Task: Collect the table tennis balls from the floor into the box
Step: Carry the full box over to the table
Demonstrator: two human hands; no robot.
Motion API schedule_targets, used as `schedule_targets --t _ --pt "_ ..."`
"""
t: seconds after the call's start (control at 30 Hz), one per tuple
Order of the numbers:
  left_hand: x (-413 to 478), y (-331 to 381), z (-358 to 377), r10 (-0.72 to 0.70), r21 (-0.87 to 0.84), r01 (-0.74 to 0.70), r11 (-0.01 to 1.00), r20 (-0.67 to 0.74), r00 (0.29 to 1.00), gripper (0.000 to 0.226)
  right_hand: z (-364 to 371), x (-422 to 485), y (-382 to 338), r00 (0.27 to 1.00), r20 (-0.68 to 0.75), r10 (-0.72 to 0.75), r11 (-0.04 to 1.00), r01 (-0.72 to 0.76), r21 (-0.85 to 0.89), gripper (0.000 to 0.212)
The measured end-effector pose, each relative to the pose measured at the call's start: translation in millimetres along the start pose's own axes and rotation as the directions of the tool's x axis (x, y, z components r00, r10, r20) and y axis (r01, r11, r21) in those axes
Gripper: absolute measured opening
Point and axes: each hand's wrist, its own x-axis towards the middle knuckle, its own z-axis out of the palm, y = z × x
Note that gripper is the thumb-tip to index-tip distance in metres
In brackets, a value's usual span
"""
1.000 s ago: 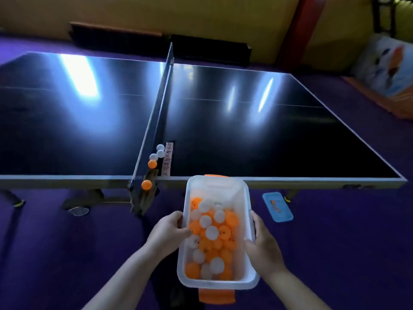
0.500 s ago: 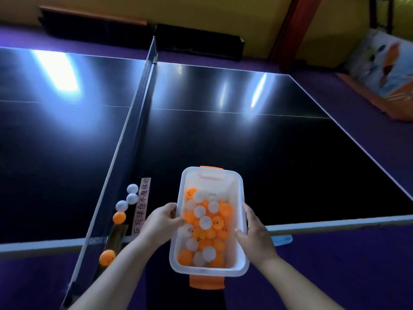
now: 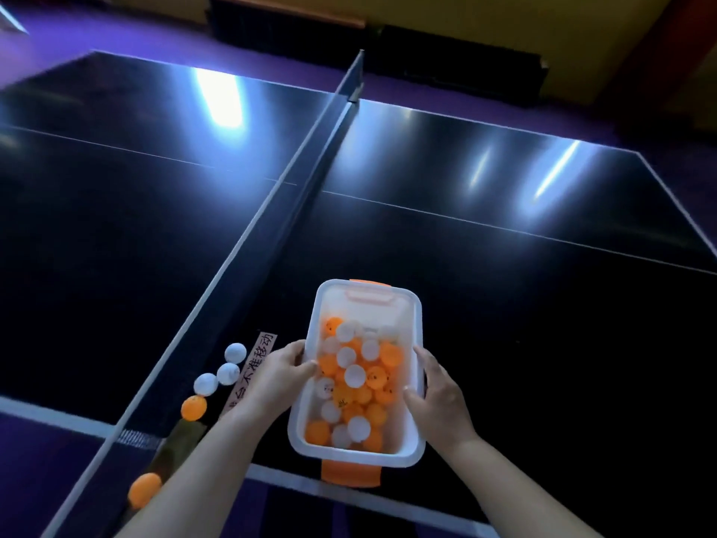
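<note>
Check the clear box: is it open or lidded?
Open: no lid covers the clear box; its rim is bare and the orange and white balls inside show uncovered. Left hand and right hand hold its sides.

**Dark surface, balls by the net**

The glossy black surface (image 3: 504,304) has white lines and a net (image 3: 271,211) across its middle. Just right of the net, by the near edge, three white balls (image 3: 228,373) and one orange ball (image 3: 193,408) lie in a row beside a lettered paper strip (image 3: 256,363).
</note>
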Motion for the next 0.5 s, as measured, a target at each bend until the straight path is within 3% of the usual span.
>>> schedule_targets --t 0.3,0.4,0.5 --pt "26 17 29 -0.086 0.050 0.102 0.994 -0.252 0.964 0.038 0 64 18 0.982 0.120 -0.143 0.989 0.145 -0.007 0.061" --pt "25 16 37 -0.098 0.032 0.111 0.993 -0.274 0.957 0.045 -1 68 22 0.977 0.168 -0.128 0.989 0.138 -0.048 0.061" --pt "26 15 39 -0.091 0.070 0.116 0.991 -0.292 0.952 0.045 -1 71 23 0.975 0.127 -0.182 0.979 0.191 -0.066 0.065"
